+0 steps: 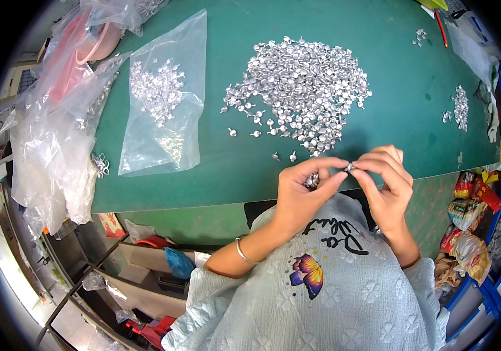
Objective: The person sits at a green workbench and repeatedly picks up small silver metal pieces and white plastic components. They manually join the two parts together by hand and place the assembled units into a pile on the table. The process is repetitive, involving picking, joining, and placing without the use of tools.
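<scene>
Near the table's front edge, my left hand (pixel 300 190) and my right hand (pixel 389 184) meet at the fingertips. Between them is one small silver metal piece (pixel 350 167), pinched by both hands. More such silver pieces (pixel 312 181) are cupped in the left palm under the curled fingers. Just beyond my hands lies a large heap of small silver metal pieces (pixel 309 82), each with a rounded head and a short stem. A few loose pieces (pixel 284 157) rest between the heap and my left hand.
The green tabletop (pixel 227 181) carries a clear plastic bag (pixel 189 35) with silver pieces at left. Crumpled plastic bags (pixel 51 158) and a pink basket (pixel 101 44) crowd the left edge. A smaller pile (pixel 461 108) and a red pencil (pixel 441 29) lie at right. Colourful packets (pixel 467 213) stand beyond the right edge.
</scene>
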Demonstrator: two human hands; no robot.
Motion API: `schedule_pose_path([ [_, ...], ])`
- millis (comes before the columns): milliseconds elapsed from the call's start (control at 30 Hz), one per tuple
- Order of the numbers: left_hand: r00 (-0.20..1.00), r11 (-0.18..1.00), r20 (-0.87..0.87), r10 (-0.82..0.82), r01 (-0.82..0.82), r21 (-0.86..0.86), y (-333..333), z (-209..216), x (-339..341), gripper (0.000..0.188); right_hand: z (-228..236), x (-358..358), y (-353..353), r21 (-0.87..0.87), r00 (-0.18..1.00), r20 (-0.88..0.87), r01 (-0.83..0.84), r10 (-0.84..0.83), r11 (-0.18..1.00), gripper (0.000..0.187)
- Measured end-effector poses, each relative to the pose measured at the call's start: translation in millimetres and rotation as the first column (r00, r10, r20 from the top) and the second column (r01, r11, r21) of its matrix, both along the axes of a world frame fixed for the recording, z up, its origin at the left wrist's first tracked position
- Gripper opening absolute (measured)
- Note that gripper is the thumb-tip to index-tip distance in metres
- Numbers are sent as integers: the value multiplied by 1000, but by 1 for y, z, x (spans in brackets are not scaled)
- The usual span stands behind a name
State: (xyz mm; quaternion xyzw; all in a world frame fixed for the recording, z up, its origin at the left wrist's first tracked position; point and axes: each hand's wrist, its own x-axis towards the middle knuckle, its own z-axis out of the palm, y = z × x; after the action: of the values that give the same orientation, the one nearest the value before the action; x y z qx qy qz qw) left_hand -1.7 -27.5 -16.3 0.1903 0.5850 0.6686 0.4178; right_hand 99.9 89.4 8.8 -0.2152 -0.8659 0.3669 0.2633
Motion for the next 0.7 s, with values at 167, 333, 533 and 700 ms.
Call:
schedule_pose_path([
  [167,999,999,-25,21,-20,39,-1,9,2,15,18,2,-3,159,999,-1,-36,37,987,18],
  [333,1000,996,-8,9,-8,90,-1,14,1,16,28,4,-3,192,997,-8,-67,70,979,17],
  [533,988,992,94,124,-123,-8,-7,-2,-3,18,-15,8,31,298,983,90,129,-162,946,7],
  [700,884,922,261,387,-360,-143,-27,-20,-18,15,-73,74,128,550,802,46,477,-595,686,6],
])
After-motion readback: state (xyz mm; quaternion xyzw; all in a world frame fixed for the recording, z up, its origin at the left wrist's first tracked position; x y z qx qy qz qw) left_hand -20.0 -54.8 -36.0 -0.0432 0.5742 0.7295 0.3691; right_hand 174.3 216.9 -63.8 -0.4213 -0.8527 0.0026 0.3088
